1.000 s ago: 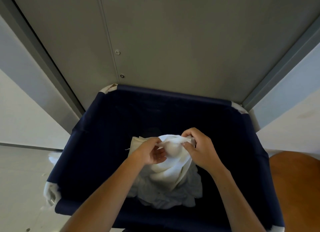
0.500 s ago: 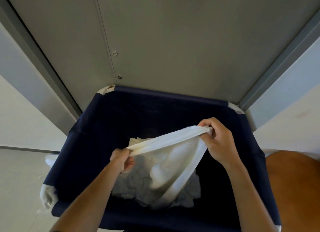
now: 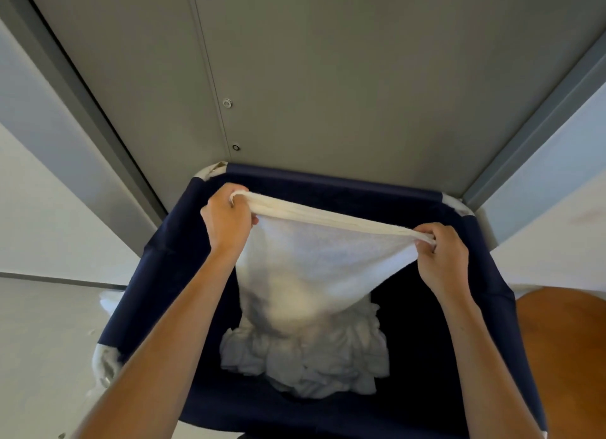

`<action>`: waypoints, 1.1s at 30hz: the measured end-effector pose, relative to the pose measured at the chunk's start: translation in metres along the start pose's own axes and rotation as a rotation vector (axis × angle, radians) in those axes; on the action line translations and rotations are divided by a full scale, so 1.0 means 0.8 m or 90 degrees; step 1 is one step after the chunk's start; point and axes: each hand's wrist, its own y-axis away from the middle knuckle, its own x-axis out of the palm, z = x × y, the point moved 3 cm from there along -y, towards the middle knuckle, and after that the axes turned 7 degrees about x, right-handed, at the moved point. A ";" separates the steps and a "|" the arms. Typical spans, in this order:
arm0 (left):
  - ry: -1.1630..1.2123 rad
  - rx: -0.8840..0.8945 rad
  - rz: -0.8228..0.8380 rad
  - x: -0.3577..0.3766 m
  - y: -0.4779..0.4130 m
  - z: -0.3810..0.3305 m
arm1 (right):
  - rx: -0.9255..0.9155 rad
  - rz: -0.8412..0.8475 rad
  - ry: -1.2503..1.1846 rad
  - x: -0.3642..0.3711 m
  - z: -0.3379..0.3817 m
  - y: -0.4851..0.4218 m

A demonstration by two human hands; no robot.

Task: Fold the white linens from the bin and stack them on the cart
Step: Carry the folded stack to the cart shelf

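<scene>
Half a second on: left hand [image 3: 226, 220] and right hand [image 3: 441, 258] have moved apart and up, fingers [image 3: 429, 233] curled round the top hem of one white linen [image 3: 314, 261], now spread taut above the bin [image 3: 331, 179] (remaining linens [image 3: 305, 360] heaped inside), probably ready for folding.

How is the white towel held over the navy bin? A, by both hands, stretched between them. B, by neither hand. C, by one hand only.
A: the left hand and right hand each grip an end of the towel, stretched above the bin.
</scene>
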 end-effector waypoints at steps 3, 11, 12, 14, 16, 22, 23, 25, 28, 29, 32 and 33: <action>0.008 0.024 -0.036 -0.008 -0.011 -0.020 | 0.014 -0.013 -0.056 -0.002 0.009 -0.003; -0.006 0.050 -0.061 -0.026 -0.007 -0.012 | 0.050 0.026 -0.182 0.004 0.029 -0.008; -0.003 0.052 -0.053 -0.027 -0.005 -0.009 | 0.053 0.023 -0.196 0.005 0.030 -0.010; 0.010 0.063 -0.018 -0.027 -0.002 -0.005 | 0.058 0.020 -0.222 0.007 0.033 -0.012; -0.003 0.084 0.028 -0.027 -0.001 -0.005 | 0.067 0.032 -0.252 0.010 0.035 -0.016; -0.034 0.117 0.040 -0.020 -0.003 -0.002 | 0.106 0.155 -0.305 0.008 0.033 -0.019; -0.046 0.120 0.045 -0.018 -0.005 0.000 | 0.104 0.162 -0.271 0.007 0.033 -0.018; -0.073 0.125 0.060 -0.016 -0.010 0.007 | 0.122 0.138 -0.234 0.005 0.029 -0.014; -0.071 0.149 0.106 -0.014 -0.015 0.017 | 0.172 0.069 -0.262 0.003 0.017 -0.006; -0.067 0.145 0.121 -0.014 -0.016 0.018 | 0.185 0.047 -0.279 0.003 0.013 -0.004; -0.039 0.097 0.144 -0.013 -0.012 0.017 | 0.221 0.001 -0.335 0.001 0.005 0.008; -0.033 0.094 0.147 -0.012 -0.010 0.015 | 0.230 -0.009 -0.356 -0.001 0.004 0.014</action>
